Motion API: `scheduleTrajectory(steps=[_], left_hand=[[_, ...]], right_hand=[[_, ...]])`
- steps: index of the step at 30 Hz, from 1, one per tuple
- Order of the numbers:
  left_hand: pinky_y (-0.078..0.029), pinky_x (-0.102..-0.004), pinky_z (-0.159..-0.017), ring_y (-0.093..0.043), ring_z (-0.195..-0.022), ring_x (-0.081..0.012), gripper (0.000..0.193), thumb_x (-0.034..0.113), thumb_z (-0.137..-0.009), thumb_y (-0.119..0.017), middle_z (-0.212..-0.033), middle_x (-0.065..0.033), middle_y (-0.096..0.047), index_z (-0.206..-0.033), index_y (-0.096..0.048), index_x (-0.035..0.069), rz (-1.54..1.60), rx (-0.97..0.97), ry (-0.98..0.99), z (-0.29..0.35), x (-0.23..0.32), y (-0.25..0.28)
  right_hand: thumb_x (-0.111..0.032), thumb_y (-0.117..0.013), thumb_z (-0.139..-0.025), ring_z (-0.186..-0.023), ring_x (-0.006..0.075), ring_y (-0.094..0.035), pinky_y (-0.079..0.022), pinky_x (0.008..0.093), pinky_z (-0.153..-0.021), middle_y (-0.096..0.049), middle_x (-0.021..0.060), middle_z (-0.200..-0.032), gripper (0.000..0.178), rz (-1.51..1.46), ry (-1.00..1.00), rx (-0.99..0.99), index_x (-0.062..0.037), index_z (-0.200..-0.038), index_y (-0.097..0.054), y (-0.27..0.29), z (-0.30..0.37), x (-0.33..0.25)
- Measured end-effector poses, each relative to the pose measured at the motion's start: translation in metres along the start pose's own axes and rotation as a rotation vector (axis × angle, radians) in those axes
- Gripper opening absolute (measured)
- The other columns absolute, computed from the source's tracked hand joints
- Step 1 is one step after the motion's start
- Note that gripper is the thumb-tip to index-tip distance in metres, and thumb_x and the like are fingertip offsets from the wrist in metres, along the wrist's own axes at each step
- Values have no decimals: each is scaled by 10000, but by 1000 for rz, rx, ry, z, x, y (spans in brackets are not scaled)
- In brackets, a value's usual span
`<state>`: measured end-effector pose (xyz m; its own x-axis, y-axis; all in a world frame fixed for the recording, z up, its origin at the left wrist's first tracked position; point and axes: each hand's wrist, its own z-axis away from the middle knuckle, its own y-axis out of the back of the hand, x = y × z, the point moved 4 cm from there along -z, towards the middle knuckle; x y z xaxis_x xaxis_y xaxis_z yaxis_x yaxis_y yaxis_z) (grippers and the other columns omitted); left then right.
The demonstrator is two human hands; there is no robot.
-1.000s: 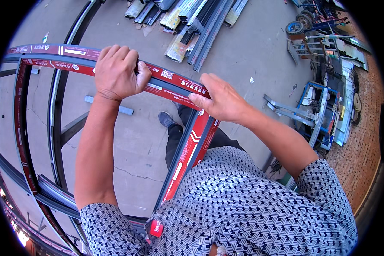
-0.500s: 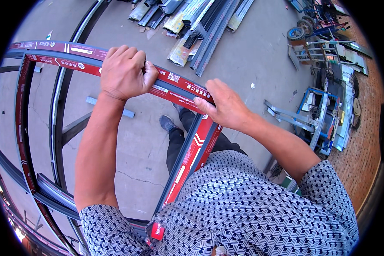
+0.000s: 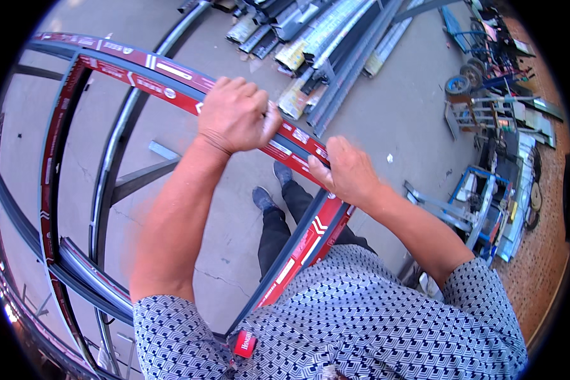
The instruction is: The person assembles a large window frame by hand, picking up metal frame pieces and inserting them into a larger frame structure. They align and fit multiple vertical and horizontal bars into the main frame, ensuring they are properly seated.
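Observation:
A rectangular metal window frame (image 3: 171,83), wrapped in red printed film with dark grey edges, stretches across in front of my body. My left hand (image 3: 237,115) is closed on its long upper bar, fingers curled into a fist and thumb toward the right. The palm side is hidden. Farther right, my right hand (image 3: 347,170) grips the same bar near the corner, its thumb over the near face and its fingers over the far side. From that corner a red side bar (image 3: 301,247) runs back toward my shirt.
Dark metal stands (image 3: 111,171) support the frame's left part. Long metal profiles (image 3: 335,44) lie piled on the concrete floor ahead. To the right are a wheeled cart (image 3: 465,79) and a blue metal rack (image 3: 487,196) with scrap. My feet (image 3: 264,198) stand beneath the frame.
The frame, my hands and the surroundings have shifted right and down in the picture. Both shoes now show more fully. Both hands keep their hold on the upper bar.

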<state>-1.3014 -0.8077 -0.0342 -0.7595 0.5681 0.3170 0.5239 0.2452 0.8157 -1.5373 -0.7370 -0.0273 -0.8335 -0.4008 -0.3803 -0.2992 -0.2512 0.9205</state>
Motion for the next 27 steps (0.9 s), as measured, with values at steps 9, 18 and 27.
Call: scheduleTrajectory(steps=[9, 18, 27], left_hand=[[-461, -391, -694, -602, -650, -247, 297, 283, -843, -722, -621, -43, -575, -616, -632, 113, 50, 73, 39, -2, 1, 3], [-466, -400, -1076, -567, -1310, -277, 298, 275, -951, -713, -1352, -77, -684, -1217, -728, 141, 166, -595, 166, -3, -9, -8], [-538, -441, -897, -718, -912, -321, 319, 309, -944, -647, -883, -155, -727, -811, -730, 32, 213, 33, 122, 3, -8, 1]], right_hand=[[-291, -604, -1099, -1013, 440, -657, -538, 523, -905, -664, 232, -1082, 314, -221, 203, 154, 15, -1164, -630, 40, -77, -11], [-607, -456, -1107, -1660, 290, -270, -98, 476, -1389, -408, 177, -1727, 791, -155, 1379, 153, -32, -1649, -449, 9, -193, -304], [-626, -319, -1129, -1697, 201, -149, -1, 429, -1394, -306, 85, -1800, 785, 532, 1388, -212, -111, -1720, -339, -90, -315, -275]])
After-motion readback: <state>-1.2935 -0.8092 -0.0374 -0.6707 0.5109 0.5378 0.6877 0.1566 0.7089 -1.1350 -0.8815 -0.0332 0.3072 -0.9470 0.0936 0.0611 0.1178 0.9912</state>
